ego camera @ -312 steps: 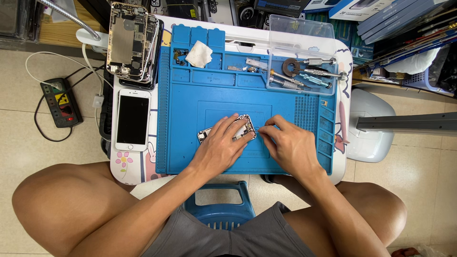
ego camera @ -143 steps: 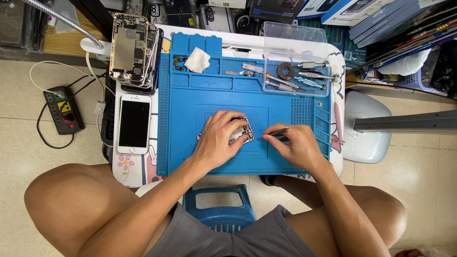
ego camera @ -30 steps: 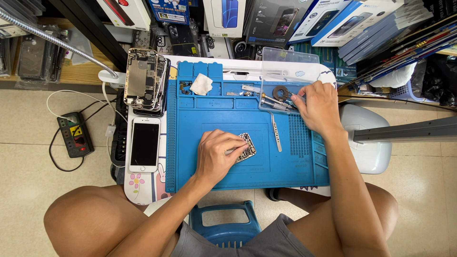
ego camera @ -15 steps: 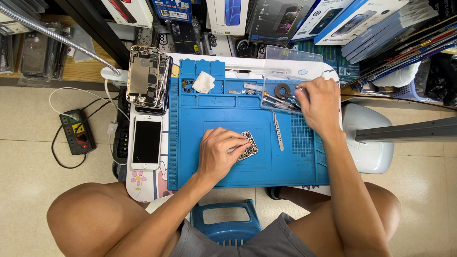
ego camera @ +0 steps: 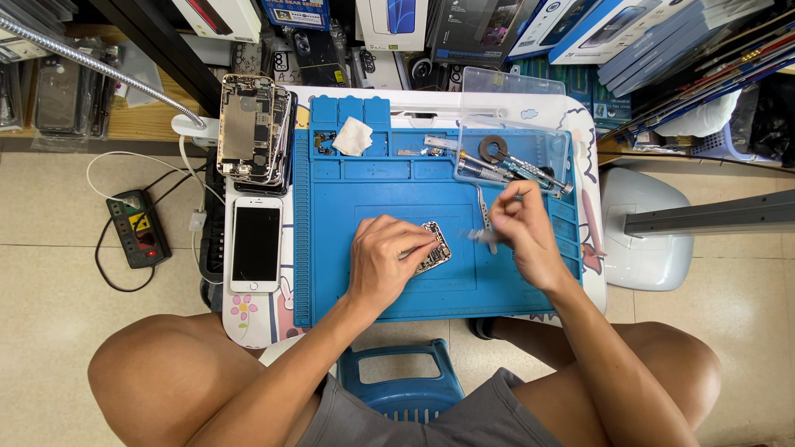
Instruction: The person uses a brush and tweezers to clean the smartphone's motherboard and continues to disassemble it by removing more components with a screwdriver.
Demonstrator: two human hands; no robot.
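Note:
My left hand presses a small circuit board flat on the blue work mat, fingers pinching its left edge. My right hand hovers just right of the board and grips a thin tool, blurred by motion, its tip pointing toward the board. A pair of metal tweezers lies on the mat just above that hand.
A clear tray with screwdrivers and a tape roll sits at the mat's top right. A white tissue lies at top left. Left of the mat are an opened phone chassis and a white phone. A power strip lies on the floor.
My right hand has come back from the clear tray down to the board, now carrying a thin tool. The left hand has stayed on the board.

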